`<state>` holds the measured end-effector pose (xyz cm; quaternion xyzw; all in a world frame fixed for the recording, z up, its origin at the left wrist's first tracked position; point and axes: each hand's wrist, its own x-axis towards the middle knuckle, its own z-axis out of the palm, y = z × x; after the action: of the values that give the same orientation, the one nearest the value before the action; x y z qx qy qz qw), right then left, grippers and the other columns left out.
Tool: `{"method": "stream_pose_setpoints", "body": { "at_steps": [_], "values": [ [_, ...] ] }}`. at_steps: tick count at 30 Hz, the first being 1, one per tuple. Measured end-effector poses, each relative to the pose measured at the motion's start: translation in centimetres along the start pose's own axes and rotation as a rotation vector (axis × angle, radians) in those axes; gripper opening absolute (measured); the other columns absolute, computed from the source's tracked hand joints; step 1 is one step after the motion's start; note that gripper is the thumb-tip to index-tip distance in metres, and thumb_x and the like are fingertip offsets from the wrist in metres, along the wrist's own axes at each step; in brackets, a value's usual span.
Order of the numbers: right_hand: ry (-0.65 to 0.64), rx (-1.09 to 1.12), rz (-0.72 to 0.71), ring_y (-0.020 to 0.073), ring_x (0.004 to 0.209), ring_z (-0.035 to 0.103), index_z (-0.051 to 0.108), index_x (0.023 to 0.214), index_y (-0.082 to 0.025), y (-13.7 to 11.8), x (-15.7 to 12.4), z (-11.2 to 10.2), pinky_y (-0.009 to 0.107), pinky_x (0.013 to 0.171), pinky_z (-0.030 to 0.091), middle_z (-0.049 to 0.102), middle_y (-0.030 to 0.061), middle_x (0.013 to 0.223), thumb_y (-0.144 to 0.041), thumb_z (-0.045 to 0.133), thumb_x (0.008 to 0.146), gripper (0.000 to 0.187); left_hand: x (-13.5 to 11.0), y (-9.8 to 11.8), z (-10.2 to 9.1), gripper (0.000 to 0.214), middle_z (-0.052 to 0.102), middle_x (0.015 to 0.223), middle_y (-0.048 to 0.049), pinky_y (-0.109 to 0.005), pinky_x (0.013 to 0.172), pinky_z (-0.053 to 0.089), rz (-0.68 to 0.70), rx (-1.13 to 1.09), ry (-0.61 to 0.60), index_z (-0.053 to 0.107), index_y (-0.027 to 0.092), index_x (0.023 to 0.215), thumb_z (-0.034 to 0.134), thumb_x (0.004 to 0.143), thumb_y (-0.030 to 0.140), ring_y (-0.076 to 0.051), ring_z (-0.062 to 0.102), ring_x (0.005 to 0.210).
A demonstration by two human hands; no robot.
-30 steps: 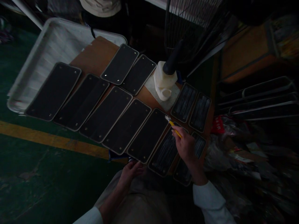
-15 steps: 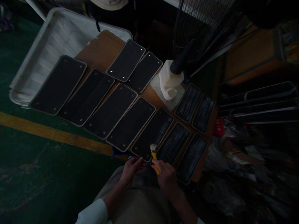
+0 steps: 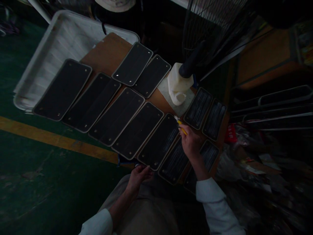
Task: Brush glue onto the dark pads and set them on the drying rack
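Six dark panels (image 3: 133, 63) on my left lie unstreaked and seem left to do, one part-streaked panel (image 3: 158, 140) follows, then four streaked panels (image 3: 199, 107). My left hand (image 3: 138, 176) curls loosely at the part-streaked panel's near edge, pinching or not I can't tell; my right hand (image 3: 192, 143), stretched forward, pinches the yellow brush (image 3: 179, 122) by its far corner.

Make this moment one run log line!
dark panel: partly streaked | right hand: holds yellow-handled brush at dark panel's far end | left hand: by dark panel's near edge

The brush handle (image 3: 180, 122) is coloured yellow. Black panels (image 3: 137, 130) are edged in grey; the rightmost panels (image 3: 214, 119) are streaked white.
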<state>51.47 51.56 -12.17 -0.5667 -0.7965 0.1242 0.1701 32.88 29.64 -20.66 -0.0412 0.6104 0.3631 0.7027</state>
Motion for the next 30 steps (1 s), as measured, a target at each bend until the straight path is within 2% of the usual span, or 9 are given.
{"method": "stream_pose_setpoints", "body": {
  "at_steps": [3, 8, 11, 14, 16, 19, 25, 28, 30],
  "values": [
    [-0.061, -0.079, -0.072, 0.0169, 0.082, 0.068, 0.061, 0.111, -0.019, -1.0, -1.1, 1.2, 0.028, 0.070, 0.046, 0.074, 0.0060, 0.099, -0.031, 0.046, 0.099, 0.024, 0.1, -0.1, 0.0, 0.044, 0.073, 0.078, -0.0071, -0.025, 0.065, 0.055, 0.018, 0.013, -0.010, 0.067, 0.010, 0.089, 0.078, 0.069, 0.048, -0.015, 0.068, 0.069],
    [-0.253, -0.031, -0.218, 0.0167, 0.072, 0.064, 0.059, 0.115, -0.020, -6.2, -8.9, 1.1, 0.031, 0.065, 0.043, 0.070, 0.0017, 0.083, -0.021, 0.050, 0.096, 0.021, 0.0, 0.3, 0.0, 0.041, 0.073, 0.076, -0.0069, -0.024, 0.065, 0.054, -0.015, -0.002, 0.000, 0.067, 0.010, 0.088, 0.079, 0.069, 0.045, -0.014, 0.067, 0.068],
    [-0.313, 0.067, -0.223, 0.0168, 0.068, 0.063, 0.060, 0.112, -0.020, -8.8, -13.3, 0.5, 0.031, 0.063, 0.044, 0.068, 0.0005, 0.079, -0.018, 0.051, 0.094, 0.019, -0.1, 0.4, -0.1, 0.040, 0.073, 0.075, -0.0069, -0.025, 0.066, 0.054, -0.018, -0.006, -0.018, 0.067, 0.011, 0.086, 0.078, 0.070, 0.045, -0.015, 0.068, 0.068],
    [-0.369, 0.237, -0.147, 0.0160, 0.074, 0.066, 0.059, 0.110, -0.021, -10.0, -14.9, -0.5, 0.030, 0.065, 0.048, 0.071, 0.0006, 0.085, -0.022, 0.051, 0.095, 0.017, -0.1, 0.3, -0.2, 0.040, 0.073, 0.075, -0.0074, -0.025, 0.066, 0.054, -0.020, 0.004, -0.020, 0.067, 0.011, 0.085, 0.077, 0.070, 0.047, -0.015, 0.068, 0.068],
    [-0.363, 0.349, -0.057, 0.0142, 0.080, 0.068, 0.058, 0.111, -0.022, -9.6, -14.0, -1.4, 0.027, 0.069, 0.051, 0.073, 0.0007, 0.092, -0.023, 0.050, 0.096, 0.017, -0.1, 0.5, -0.2, 0.042, 0.073, 0.076, -0.0082, -0.025, 0.066, 0.054, -0.026, 0.015, -0.023, 0.067, 0.010, 0.085, 0.078, 0.069, 0.048, -0.015, 0.068, 0.068],
    [-0.277, 0.377, 0.023, 0.0122, 0.084, 0.070, 0.058, 0.115, -0.023, -7.8, -9.9, -2.1, 0.023, 0.074, 0.052, 0.074, 0.0015, 0.098, -0.024, 0.049, 0.097, 0.020, -0.3, 0.8, -0.2, 0.045, 0.073, 0.077, -0.0083, -0.024, 0.064, 0.054, -0.032, 0.034, -0.037, 0.067, 0.009, 0.089, 0.079, 0.068, 0.048, -0.014, 0.067, 0.066],
    [-0.019, 0.046, -0.060, 0.0164, 0.085, 0.070, 0.061, 0.111, -0.021, -2.8, -0.5, -0.7, 0.027, 0.072, 0.049, 0.074, 0.0046, 0.102, -0.032, 0.048, 0.097, 0.022, -0.9, 1.2, -1.0, 0.042, 0.071, 0.079, -0.0063, -0.022, 0.062, 0.053, -0.008, 0.034, 0.025, 0.066, 0.010, 0.093, 0.076, 0.073, 0.046, -0.012, 0.065, 0.065],
    [0.010, -0.062, -0.080, 0.0180, 0.084, 0.070, 0.062, 0.109, -0.019, -2.0, 0.9, 0.7, 0.028, 0.069, 0.047, 0.074, 0.0058, 0.101, -0.032, 0.048, 0.097, 0.023, -0.8, 1.2, -1.4, 0.042, 0.070, 0.077, -0.0048, -0.022, 0.062, 0.053, 0.021, -0.004, 0.063, 0.066, 0.011, 0.092, 0.077, 0.072, 0.045, -0.012, 0.066, 0.067],
    [-0.040, -0.087, -0.108, 0.0176, 0.082, 0.069, 0.062, 0.110, -0.018, -2.4, 0.1, 1.6, 0.028, 0.069, 0.046, 0.074, 0.0065, 0.101, -0.030, 0.048, 0.097, 0.022, -0.6, 1.3, -1.4, 0.042, 0.070, 0.077, -0.0046, -0.022, 0.062, 0.054, 0.016, -0.020, 0.065, 0.066, 0.011, 0.092, 0.078, 0.071, 0.044, -0.013, 0.067, 0.067]
  ]
}}
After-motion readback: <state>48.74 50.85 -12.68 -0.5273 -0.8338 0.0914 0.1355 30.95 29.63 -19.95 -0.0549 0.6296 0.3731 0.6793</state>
